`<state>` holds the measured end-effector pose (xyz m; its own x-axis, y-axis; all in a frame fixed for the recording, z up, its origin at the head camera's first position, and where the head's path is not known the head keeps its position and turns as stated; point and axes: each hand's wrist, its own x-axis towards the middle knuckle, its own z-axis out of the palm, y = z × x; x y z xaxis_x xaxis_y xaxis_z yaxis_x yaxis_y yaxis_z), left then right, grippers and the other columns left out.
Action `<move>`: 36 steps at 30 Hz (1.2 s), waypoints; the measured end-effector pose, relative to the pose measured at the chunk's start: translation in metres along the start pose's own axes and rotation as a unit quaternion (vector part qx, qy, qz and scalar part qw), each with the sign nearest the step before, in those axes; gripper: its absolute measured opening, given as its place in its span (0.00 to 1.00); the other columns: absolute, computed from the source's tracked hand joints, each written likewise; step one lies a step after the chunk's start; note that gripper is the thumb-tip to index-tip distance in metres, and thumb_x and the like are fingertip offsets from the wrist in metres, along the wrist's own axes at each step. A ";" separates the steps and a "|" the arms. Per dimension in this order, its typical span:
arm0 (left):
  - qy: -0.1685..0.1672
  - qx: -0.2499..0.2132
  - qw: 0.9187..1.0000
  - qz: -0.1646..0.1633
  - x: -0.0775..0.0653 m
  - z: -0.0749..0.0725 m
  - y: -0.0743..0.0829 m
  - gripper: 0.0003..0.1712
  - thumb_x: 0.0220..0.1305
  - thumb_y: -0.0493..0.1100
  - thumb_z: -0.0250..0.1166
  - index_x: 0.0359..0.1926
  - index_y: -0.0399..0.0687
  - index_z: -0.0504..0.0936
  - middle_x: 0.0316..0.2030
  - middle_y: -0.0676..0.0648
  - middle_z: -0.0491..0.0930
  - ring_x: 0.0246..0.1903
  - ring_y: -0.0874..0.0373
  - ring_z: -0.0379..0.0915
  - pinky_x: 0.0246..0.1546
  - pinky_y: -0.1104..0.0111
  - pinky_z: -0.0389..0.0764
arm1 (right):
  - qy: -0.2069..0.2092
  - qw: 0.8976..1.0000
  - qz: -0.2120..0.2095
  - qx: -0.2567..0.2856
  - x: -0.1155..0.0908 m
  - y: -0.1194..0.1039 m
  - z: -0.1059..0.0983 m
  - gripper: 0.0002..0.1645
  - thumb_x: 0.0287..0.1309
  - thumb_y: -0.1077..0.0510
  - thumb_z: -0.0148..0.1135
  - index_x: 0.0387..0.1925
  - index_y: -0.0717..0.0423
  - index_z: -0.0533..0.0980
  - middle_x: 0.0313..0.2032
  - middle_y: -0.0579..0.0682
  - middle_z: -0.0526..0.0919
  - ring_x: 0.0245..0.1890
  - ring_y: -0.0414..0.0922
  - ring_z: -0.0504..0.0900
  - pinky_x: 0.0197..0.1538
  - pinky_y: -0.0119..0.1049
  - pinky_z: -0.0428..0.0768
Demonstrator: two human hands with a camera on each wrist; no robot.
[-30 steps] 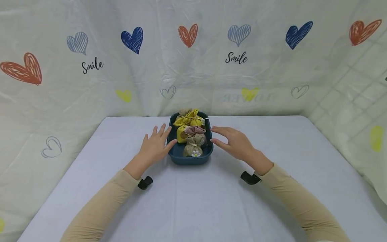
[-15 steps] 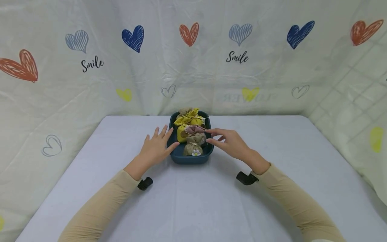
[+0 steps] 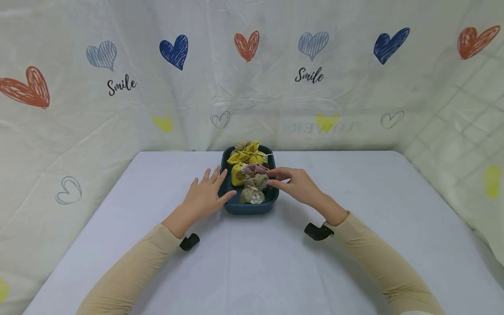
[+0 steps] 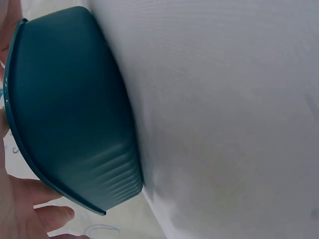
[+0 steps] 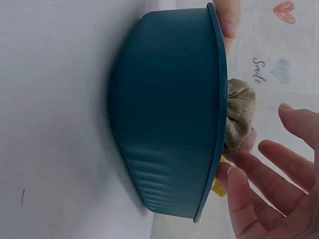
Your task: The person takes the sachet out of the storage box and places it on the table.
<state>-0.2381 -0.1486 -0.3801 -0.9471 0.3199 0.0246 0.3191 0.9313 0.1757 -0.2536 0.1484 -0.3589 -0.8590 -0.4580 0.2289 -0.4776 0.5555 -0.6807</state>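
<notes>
Head view, left grip (image 3: 202, 197) spread, right grip (image 3: 296, 184) spread, rounded tub (image 3: 249, 210), gathered cloth pouches (image 3: 254, 169)

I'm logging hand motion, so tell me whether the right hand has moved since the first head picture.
Yes. In the head view, the right hand has moved left, its reach now crossing the teal tub's right rim.

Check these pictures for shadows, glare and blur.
Head: soft shadows beside both sleeves on the table, no harsh glare. Left wrist: tub mostly dark, pale sheen on its ribs. Right wrist: similar sheen, backdrop slightly soft.
</notes>
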 end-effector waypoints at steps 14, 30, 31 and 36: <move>-0.024 0.006 1.000 -0.013 -0.003 0.002 -0.003 0.55 0.71 0.77 0.45 0.83 0.46 0.45 0.81 0.44 0.43 0.78 0.36 0.37 0.71 0.36 0.49 | -0.011 1.000 0.024 0.002 0.012 0.001 0.007 0.22 0.70 0.49 0.66 0.59 0.55 0.82 0.52 0.54 0.86 0.52 0.52 0.83 0.50 0.52 0.81; -0.045 0.014 0.999 -0.013 -0.001 -0.001 0.000 0.64 0.63 0.83 0.49 0.83 0.46 0.44 0.81 0.44 0.42 0.78 0.37 0.37 0.72 0.38 0.49 | -0.052 0.996 0.059 0.045 0.023 -0.002 0.010 0.22 0.65 0.60 0.70 0.59 0.63 0.81 0.50 0.59 0.86 0.39 0.55 0.86 0.39 0.51 0.86; -0.045 0.012 0.999 -0.012 -0.002 -0.001 0.000 0.64 0.63 0.83 0.49 0.83 0.46 0.44 0.81 0.43 0.42 0.78 0.37 0.37 0.72 0.37 0.49 | -0.060 0.995 0.067 0.051 0.024 -0.002 0.009 0.23 0.65 0.60 0.70 0.59 0.63 0.80 0.49 0.59 0.86 0.39 0.56 0.86 0.39 0.51 0.86; -0.048 0.008 0.999 -0.012 -0.002 -0.001 0.001 0.64 0.63 0.82 0.50 0.83 0.46 0.44 0.81 0.44 0.42 0.78 0.37 0.37 0.72 0.37 0.48 | -0.088 0.989 0.102 0.069 0.030 -0.005 0.006 0.24 0.66 0.59 0.69 0.61 0.64 0.79 0.47 0.58 0.86 0.41 0.55 0.86 0.40 0.49 0.86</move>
<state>-0.2361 -0.1487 -0.3788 -0.9474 0.3113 -0.0741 0.2968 0.9414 0.1602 -0.2754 0.1277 -0.3529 -0.8835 -0.4669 -0.0387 -0.2585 0.5547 -0.7909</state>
